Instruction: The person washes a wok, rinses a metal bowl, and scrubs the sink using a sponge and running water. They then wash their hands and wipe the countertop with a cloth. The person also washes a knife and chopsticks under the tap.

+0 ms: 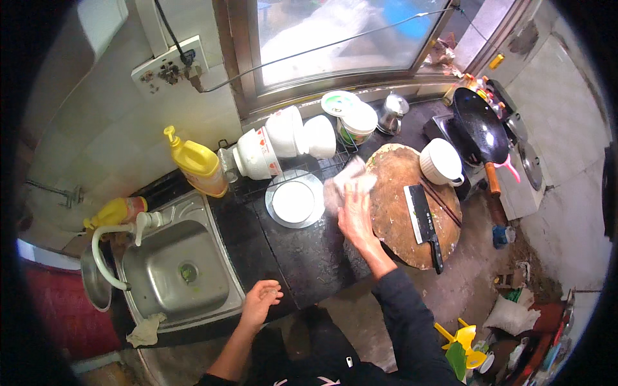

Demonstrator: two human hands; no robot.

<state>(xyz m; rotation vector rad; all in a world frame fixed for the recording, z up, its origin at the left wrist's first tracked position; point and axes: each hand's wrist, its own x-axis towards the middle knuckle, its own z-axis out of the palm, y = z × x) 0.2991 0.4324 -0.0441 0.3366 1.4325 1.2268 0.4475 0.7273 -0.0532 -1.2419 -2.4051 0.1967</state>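
Note:
My right hand (358, 217) presses on a pale crumpled cloth (355, 177), slightly blurred, at the left rim of a round wooden chopping board (393, 212). On that board lie a cleaver (419, 212) with a black handle and a pair of dark chopsticks (442, 202). A white handled cup (438, 161) stands at the board's far right rim. My left hand (263, 296) hangs over the front edge of the dark countertop (314, 260), fingers loosely curled around nothing. A white lid-like disc (293, 201) on a metal plate lies left of the cloth.
Left is a steel sink (176, 270) with a faucet (104, 251) and a rag (146, 330) on its rim. Behind stand a yellow pump bottle (197, 161), white bowls (286, 132) on a rack, a lidded tub (357, 123) and a metal pitcher (392, 113). A wok (480, 125) sits far right.

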